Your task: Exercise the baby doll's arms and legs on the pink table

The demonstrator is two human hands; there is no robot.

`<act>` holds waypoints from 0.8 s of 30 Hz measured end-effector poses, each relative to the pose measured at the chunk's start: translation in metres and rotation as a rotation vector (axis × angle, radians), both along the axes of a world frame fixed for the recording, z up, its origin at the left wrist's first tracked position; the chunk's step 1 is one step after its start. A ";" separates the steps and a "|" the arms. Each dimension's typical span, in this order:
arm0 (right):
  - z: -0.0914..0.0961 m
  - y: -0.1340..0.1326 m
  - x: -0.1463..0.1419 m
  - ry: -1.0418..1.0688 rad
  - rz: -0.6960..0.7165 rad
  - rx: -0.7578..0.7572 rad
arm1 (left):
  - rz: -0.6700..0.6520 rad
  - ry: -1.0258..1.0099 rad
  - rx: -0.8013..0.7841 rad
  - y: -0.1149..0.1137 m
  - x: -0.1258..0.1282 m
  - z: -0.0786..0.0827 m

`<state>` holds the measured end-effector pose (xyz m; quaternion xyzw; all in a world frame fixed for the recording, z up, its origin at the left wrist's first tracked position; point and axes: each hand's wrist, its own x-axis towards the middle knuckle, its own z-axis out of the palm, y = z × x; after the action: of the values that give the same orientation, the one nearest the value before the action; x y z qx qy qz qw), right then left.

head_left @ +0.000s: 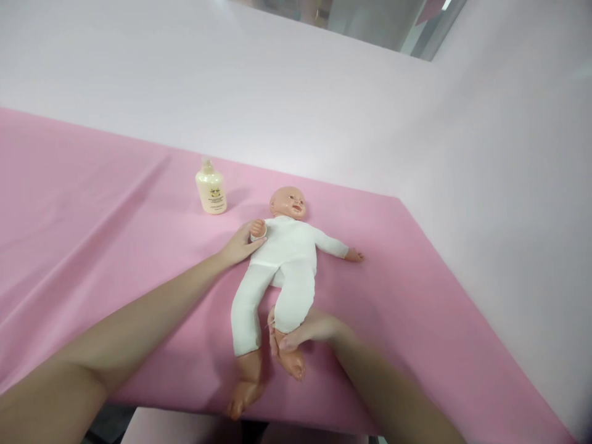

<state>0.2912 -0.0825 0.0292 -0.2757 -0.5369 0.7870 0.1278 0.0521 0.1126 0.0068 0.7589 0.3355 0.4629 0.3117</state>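
A baby doll (289, 240) in white cloth lies on its back, its head away from me and its bare feet toward me. My left hand (240, 245) is closed around the doll's bent arm near the wrist, thumb in front and the other fingers mostly hidden behind it. Lower down, my right hand (308, 330) wraps around the doll's lower leg just above the foot. The doll's other arm stretches out to the right, and its other leg lies straight on the pink cover, untouched.
A cream-coloured pump bottle (211, 190) stands upright left of the doll's head. Beneath everything is a pink-covered table (379, 271), creased on the left. White walls (231, 86) rise behind and to the right, with a window (365, 21) above.
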 end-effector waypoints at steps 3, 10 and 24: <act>-0.001 -0.001 0.000 0.013 -0.005 0.030 | -0.004 -0.002 0.001 0.000 0.000 0.000; -0.005 0.003 0.001 -0.035 0.045 0.072 | -0.008 0.015 0.011 0.001 0.000 0.001; -0.004 0.006 -0.001 -0.003 0.113 0.190 | -0.021 0.026 0.025 0.003 -0.001 -0.001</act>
<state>0.2906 -0.0762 0.0252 -0.2326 -0.6240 0.7382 0.1080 0.0516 0.1151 0.0061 0.7722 0.3256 0.4539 0.3027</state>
